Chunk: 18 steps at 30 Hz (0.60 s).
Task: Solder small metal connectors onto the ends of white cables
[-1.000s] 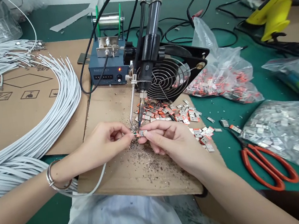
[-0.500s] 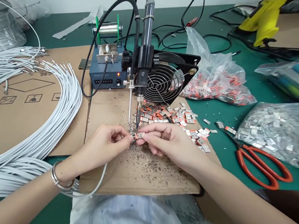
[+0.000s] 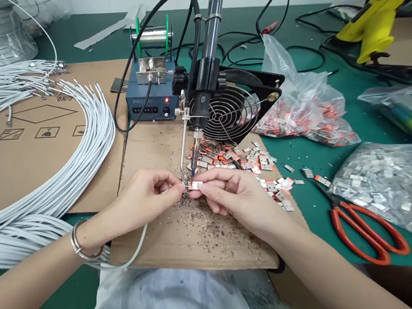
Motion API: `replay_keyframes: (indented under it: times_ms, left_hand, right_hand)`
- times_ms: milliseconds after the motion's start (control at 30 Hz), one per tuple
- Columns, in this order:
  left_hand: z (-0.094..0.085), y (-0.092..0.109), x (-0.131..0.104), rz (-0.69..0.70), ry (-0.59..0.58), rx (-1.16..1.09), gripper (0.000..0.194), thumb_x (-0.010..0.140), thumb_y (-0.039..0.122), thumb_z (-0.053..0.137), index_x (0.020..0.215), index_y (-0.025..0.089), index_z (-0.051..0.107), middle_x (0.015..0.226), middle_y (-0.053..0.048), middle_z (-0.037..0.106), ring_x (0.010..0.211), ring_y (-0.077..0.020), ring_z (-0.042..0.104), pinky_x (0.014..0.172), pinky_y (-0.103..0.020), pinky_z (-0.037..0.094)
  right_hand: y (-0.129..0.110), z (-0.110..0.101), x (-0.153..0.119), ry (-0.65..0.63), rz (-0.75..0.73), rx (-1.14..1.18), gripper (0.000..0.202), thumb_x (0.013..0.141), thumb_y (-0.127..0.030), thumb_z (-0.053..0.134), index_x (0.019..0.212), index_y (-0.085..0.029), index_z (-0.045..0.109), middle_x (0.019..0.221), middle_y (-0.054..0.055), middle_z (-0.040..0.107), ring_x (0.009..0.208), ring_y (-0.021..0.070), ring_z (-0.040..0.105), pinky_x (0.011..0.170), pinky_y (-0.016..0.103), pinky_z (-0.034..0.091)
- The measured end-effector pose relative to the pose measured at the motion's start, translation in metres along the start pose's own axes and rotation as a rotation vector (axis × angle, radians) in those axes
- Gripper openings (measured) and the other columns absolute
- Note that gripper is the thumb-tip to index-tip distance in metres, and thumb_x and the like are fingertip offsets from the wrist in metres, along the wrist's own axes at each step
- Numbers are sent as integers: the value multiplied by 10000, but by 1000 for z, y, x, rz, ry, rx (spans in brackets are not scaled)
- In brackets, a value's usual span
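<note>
My left hand (image 3: 161,189) pinches the end of a white cable (image 3: 141,243), whose length loops down below the wrist. Between the thumb and fingers of my right hand (image 3: 230,189) is a small USB connector (image 3: 197,185) with a metal shell and an orange part. Cable end and connector meet right under the tip of a soldering iron (image 3: 193,164), which is clamped in a stand. A thin bent metal solder feed tube (image 3: 183,147) comes down beside the iron. My fingers partly hide the joint, so I cannot tell whether wire and connector touch.
Loose USB connectors (image 3: 253,160) lie behind my right hand, before a black fan (image 3: 227,113). A blue soldering station (image 3: 145,104) carries a solder spool (image 3: 153,37). White cables (image 3: 88,161) are bundled at left. Red-handled scissors (image 3: 370,233) and bags of parts (image 3: 386,185) sit at right.
The connector in my right hand has turned so more of its metal face shows, slightly right of where it was. The whole view has shifted a little; both hands keep their pinch.
</note>
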<state>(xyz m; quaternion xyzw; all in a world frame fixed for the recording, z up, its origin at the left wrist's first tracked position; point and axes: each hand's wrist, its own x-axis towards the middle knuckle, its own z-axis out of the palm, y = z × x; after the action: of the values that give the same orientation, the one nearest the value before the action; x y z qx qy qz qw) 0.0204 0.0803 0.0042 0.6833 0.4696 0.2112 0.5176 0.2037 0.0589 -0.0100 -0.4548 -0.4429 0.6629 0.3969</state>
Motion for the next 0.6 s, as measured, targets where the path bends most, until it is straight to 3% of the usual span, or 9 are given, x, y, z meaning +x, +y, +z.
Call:
replay_keyframes:
  times_ms: [600]
  left_hand:
    - [4,-3,1,31,-69,-18,227,821,279,490,763,120,641,566,33,461,523,-73,352,455,-200,260]
  right_hand:
    - [2,-6,-2,42,32,16,206,674,-315,737,804,-168,673,674,42,689,403,54,429,351,155,288]
